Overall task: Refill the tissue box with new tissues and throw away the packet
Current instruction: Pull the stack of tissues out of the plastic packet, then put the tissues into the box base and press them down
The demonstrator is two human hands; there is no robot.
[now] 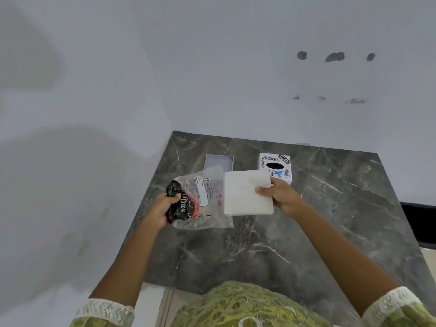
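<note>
My right hand (279,195) grips a white stack of tissues (245,192) by its right edge, held above the marble counter. My left hand (165,206) pinches the crumpled black and red end of a clear plastic packet (203,204), whose open end sits at the stack's left side. A white tissue box cover (276,165) with stickers and a black oval hole stands behind the stack. To its left lies the open white box base (218,161), partly hidden by the packet.
The dark grey marble counter (271,244) fills a corner between two white walls (118,90). Its right edge drops off beside a black strip (420,223). My green patterned clothing (236,305) is at the near edge.
</note>
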